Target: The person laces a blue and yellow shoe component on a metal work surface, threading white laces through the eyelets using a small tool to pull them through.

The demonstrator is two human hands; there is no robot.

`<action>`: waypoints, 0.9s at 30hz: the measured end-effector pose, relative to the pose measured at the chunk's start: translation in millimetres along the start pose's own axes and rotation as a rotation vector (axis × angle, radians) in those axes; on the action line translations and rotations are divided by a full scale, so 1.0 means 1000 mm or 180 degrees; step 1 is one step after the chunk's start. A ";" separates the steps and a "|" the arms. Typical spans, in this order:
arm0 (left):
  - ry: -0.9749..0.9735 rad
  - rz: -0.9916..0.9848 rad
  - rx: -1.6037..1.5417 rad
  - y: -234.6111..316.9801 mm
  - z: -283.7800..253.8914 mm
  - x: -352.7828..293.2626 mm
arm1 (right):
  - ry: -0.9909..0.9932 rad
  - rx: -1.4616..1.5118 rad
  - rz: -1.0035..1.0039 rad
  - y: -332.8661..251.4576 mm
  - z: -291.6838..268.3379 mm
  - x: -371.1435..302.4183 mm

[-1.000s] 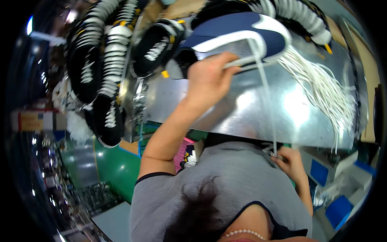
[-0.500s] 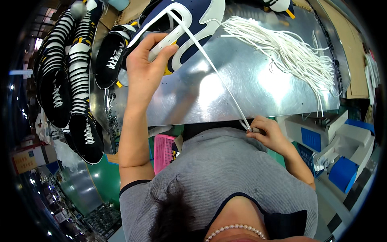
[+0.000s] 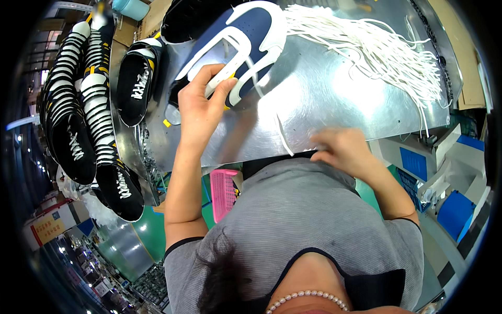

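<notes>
A navy and white shoe upper (image 3: 260, 32) stands tilted at the table's far middle, gripped at its eyelet edge between thumb and fingers of my left hand (image 3: 201, 110). A white shoelace (image 3: 281, 133) hangs from the upper, its lower end lying loose by the table's front edge. My right hand (image 3: 345, 149) is apart from that end, to its right, near the front edge. Motion smears its fingers, so whether it holds anything does not show. A bundle of white laces (image 3: 371, 57) spreads over the table to the right of the upper.
A shiny metal table (image 3: 314, 104) lies before me. At left, a black-lined shoe (image 3: 134, 86) sits near long rows of nested striped shoes (image 3: 97, 99). A light blue cup (image 3: 130, 8) stands far left. Below are a pink basket (image 3: 222, 193) and, right, a grey-and-blue machine (image 3: 444, 178).
The lace was stretched tight from the upper to my right hand, which also held a small dark tool; now it hangs slack, away from that hand. The upper has shifted slightly.
</notes>
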State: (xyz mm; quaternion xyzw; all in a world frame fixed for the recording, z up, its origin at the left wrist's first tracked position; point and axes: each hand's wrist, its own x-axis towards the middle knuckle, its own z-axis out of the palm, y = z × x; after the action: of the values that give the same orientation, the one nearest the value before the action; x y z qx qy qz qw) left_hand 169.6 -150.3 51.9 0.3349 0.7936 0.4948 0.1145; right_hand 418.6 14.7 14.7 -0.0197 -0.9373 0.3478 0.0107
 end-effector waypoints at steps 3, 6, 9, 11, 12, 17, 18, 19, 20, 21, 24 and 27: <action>-0.0021 0.0293 0.0375 0.029 -0.001 0.001 | 0.0324 0.1335 0.1350 0.003 -0.034 0.024; -0.0150 0.0868 0.0860 0.037 0.006 0.000 | 0.0678 0.2439 0.0962 0.006 -0.038 0.072; 0.0022 0.1225 0.1118 0.046 0.009 0.004 | 0.0277 0.2948 0.0858 0.011 -0.025 0.103; 0.0041 0.1178 0.1163 0.046 0.003 0.004 | 0.0029 0.3394 0.0842 0.013 -0.016 0.116; 0.0015 0.1167 0.1229 0.046 -0.001 0.002 | 0.0118 0.3390 0.0848 0.006 -0.011 0.117; 0.0132 0.1125 0.1158 0.035 -0.004 0.000 | 0.0435 0.2414 0.0612 -0.002 -0.001 0.103; 0.0234 0.1235 0.1161 0.033 -0.003 0.003 | 0.0250 0.2418 0.0805 -0.002 0.001 0.090; 0.0293 0.1199 0.1145 0.037 -0.006 0.004 | 0.0025 0.2427 0.0975 -0.002 0.003 0.079; 0.0331 0.1178 0.1088 0.041 -0.011 0.005 | -0.0218 0.2415 0.1135 -0.002 0.007 0.069; 0.0399 0.1184 0.1033 0.042 -0.015 0.008 | -0.0150 0.2254 0.0790 0.005 0.017 0.055; 0.0550 0.1308 0.0887 0.042 -0.032 0.015 | -0.0421 0.1595 0.0684 0.012 0.025 0.009; 0.0865 0.1199 0.0886 0.052 -0.059 0.019 | -0.0905 0.1132 0.0877 0.015 0.022 -0.031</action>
State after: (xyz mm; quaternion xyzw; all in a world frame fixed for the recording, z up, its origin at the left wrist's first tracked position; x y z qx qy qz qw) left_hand 146.5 -165.2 128.2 0.4197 0.7858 0.4339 -0.1343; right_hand 449.3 10.4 -11.7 -0.0958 -0.8420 0.5044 -0.1653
